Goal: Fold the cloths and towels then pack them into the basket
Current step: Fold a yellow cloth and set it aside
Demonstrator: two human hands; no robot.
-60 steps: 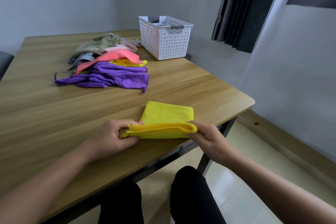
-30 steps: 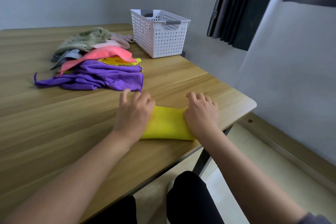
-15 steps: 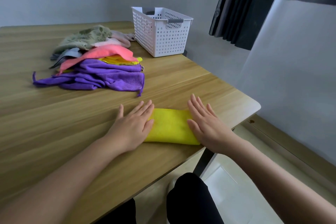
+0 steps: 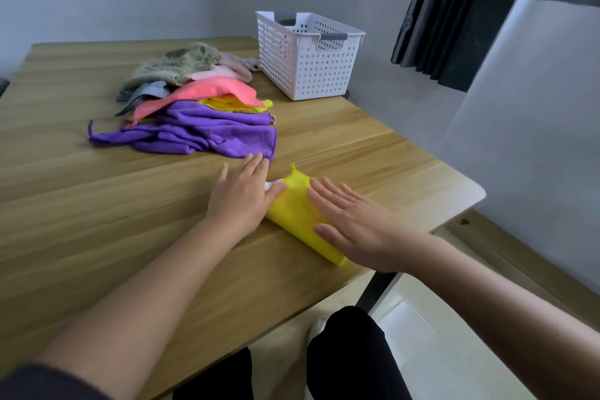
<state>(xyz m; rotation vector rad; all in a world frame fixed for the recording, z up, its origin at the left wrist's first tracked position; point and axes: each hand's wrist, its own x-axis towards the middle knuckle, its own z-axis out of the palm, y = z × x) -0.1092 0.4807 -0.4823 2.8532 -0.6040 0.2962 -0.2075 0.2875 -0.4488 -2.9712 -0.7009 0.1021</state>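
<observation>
1. Head camera looked down on a wooden table (image 4: pixel 97 221). A yellow cloth (image 4: pixel 293 208), folded into a narrow band, lay near the front edge at about 1 o'clock from the seated person, slanting toward the corner.
2. The person's left hand (image 4: pixel 242 196) lay flat with fingers straight and spread. Its little-finger side touched the band's far end beside a small white tag (image 4: pixel 271 185), and it gripped nothing.
3. The right hand (image 4: pixel 357 230) was just as wide and flat, palm down over the band's near half, holding nothing. I could not tell whether it pressed down or skimmed just above.
4. At 11 o'clock sat the unfolded heap: a purple cloth (image 4: pixel 207 133) in front, a coral-pink cloth (image 4: pixel 207 91) over it, and a green patterned towel (image 4: pixel 178 65) behind. The left fingertips ended just beside the purple hem.
5. Farther off at 12 to 1 o'clock stood the white perforated basket (image 4: pixel 311 75), well apart from the hands, its inside mostly hidden.
6. To my eye the yellow cloth would be light, soft and limp. It would slide easily on the smooth wood and be apt to fall open. The best hold would be a pinch across the thick folded edge near its middle, thumb on top and fingers beneath, so the layers stay together on the way to the basket.
</observation>
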